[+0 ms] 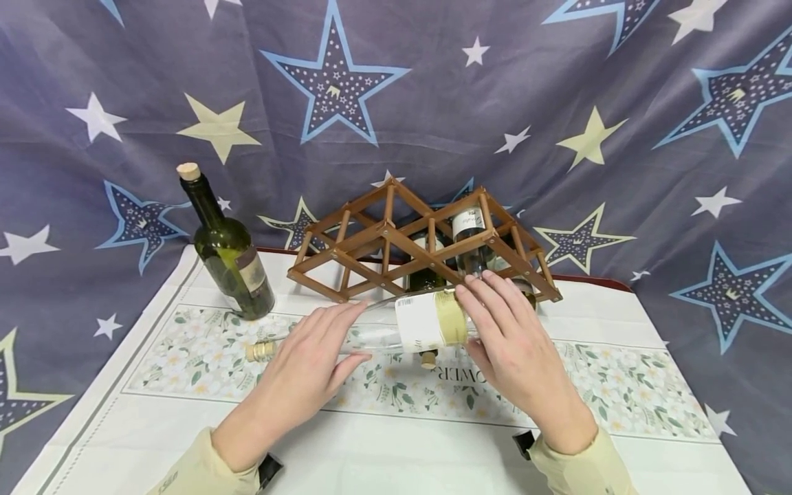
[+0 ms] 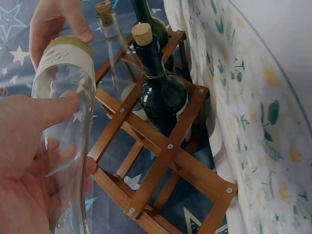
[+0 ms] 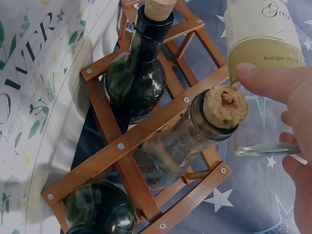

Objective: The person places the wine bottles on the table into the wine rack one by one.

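A clear glass bottle (image 1: 430, 320) with a white and gold label lies sideways between my two hands, its corked neck pointing left. My left hand (image 1: 312, 361) holds it around the neck and shoulder. Near the base, my right hand (image 1: 516, 350) grips it, thumb on the gold part of the label in the right wrist view. Just behind is a wooden wine rack (image 1: 386, 232). It holds a dark green bottle (image 2: 158, 95), a clear bottle (image 3: 170, 151) and another green bottle (image 3: 100, 207), their necks toward me. The held bottle partly hides them in the head view.
A corked green bottle (image 1: 235, 261) stands upright on the table left of the rack. Under my hands runs a floral band (image 1: 396, 399) on the white tablecloth (image 1: 396, 454). A dark star-patterned curtain (image 1: 433, 124) hangs right behind the rack.
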`<state>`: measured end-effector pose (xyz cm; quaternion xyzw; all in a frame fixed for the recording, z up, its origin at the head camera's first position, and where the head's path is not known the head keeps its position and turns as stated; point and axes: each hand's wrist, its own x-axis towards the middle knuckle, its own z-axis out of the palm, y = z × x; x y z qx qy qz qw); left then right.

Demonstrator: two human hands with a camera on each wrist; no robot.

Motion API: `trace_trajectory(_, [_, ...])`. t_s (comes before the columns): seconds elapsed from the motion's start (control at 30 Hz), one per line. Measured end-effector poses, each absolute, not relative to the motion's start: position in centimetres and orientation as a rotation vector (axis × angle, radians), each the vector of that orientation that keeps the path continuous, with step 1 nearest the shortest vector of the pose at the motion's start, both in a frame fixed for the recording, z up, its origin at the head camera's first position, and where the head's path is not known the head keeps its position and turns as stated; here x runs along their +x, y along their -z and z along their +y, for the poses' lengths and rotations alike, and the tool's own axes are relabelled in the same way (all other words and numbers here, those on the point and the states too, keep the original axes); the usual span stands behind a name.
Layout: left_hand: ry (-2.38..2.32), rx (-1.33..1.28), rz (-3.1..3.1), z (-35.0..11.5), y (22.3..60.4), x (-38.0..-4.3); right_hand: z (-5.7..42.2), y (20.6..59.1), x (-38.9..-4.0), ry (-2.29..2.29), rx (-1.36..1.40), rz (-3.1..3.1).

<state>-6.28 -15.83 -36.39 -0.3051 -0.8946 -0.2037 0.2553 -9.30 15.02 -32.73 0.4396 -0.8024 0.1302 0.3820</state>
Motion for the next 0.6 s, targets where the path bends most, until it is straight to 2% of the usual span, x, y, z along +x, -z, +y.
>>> trace_trajectory(0.6, [0.709,-0.727,-2.509,-16.8,37.6,-4.9,14.2,32.5,-8.7,-0.377,1.116,-1.996])
